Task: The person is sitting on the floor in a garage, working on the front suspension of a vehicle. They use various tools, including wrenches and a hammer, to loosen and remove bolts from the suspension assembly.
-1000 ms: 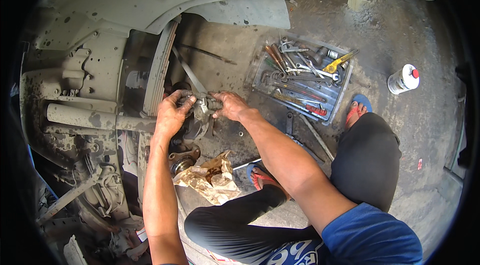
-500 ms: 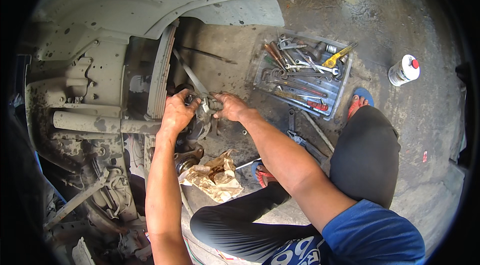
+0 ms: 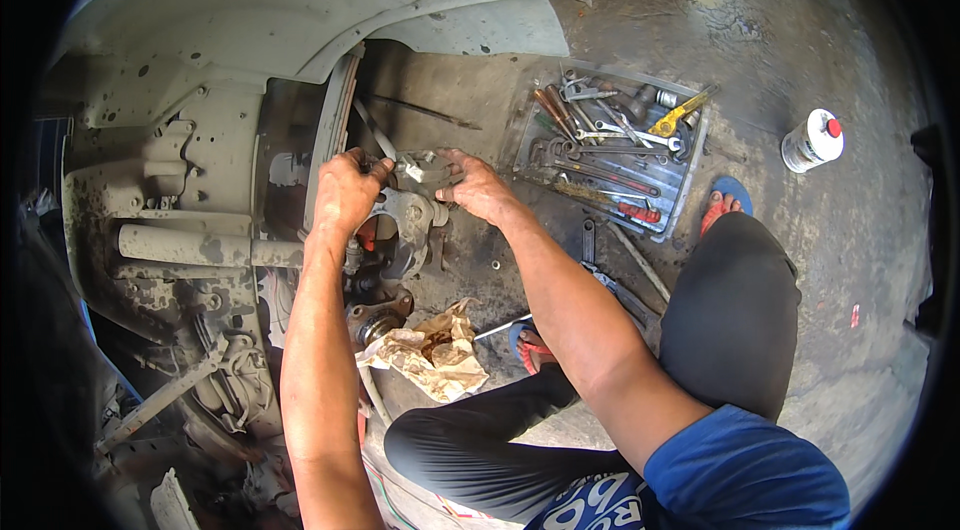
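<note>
My left hand (image 3: 346, 194) is closed on a grey metal part (image 3: 420, 168) at the end of a slanting rod (image 3: 381, 137). My right hand (image 3: 478, 188) has its curled fingers round the other side of that part. Just below both hands is a steering knuckle (image 3: 413, 246) with a large round opening, with something red showing behind it. Farther down, a round hub (image 3: 378, 328) lies beside crumpled brown paper (image 3: 440, 366).
The vehicle's underside and wheel-arch liner (image 3: 230, 10) fill the left. A plastic tray (image 3: 678, 225) of wrenches and screwdrivers lies right of my hands. A white can (image 3: 808, 150) stands farther right. Loose bars (image 3: 640, 260) lie below the tray. My legs (image 3: 730, 310) are at lower right.
Both hands and the part they hold have moved up, away from me. The knuckle's round opening now shows below them, where my left hand covered it before.
</note>
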Available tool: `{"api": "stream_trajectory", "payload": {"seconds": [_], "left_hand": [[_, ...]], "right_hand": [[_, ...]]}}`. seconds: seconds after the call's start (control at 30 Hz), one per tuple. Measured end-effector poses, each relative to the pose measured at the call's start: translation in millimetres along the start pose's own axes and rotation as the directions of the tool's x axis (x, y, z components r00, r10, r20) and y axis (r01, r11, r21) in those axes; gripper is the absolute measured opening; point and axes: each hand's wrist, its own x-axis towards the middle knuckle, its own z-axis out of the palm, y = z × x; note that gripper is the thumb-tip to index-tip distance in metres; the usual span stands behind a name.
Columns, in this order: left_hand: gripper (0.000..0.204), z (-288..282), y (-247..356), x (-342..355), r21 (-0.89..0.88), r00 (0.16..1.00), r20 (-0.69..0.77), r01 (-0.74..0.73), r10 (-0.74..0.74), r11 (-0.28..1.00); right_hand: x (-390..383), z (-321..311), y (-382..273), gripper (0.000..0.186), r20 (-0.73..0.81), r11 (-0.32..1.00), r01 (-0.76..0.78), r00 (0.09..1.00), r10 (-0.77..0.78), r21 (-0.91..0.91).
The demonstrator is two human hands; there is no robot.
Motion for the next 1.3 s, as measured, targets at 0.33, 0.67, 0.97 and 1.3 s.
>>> {"api": "stream_trajectory", "payload": {"seconds": [0.33,0.67,0.97,1.3], "left_hand": [[0.033,0.3,9.2,-11.2,0.060,0.998,0.057,0.022,-0.025,0.998],[0.029,11.6,-27.8,-24.3,0.218,0.995,0.059,-0.093,0.082,0.972],[0.039,29.1,-46.3,-24.1,0.158,0.989,0.149,-0.011,-0.013,0.987],[0.029,36.8,-53.8,-24.3,0.109,0.997,0.053,-0.064,0.059,0.992]], "right_hand": [[-5.9,10.1,4.5,0.072,0.044,0.997,-0.076,0.996,0.075,0.018],[-26.2,17.9,8.7,0.076,0.116,0.984,-0.155,0.980,0.164,-0.088],[-23.1,42.1,33.3,0.067,0.015,0.978,-0.111,0.993,0.115,-0.176],[-30.7,37.1,17.5,0.060,-0.034,0.951,-0.153,0.988,0.149,-0.270]]}}
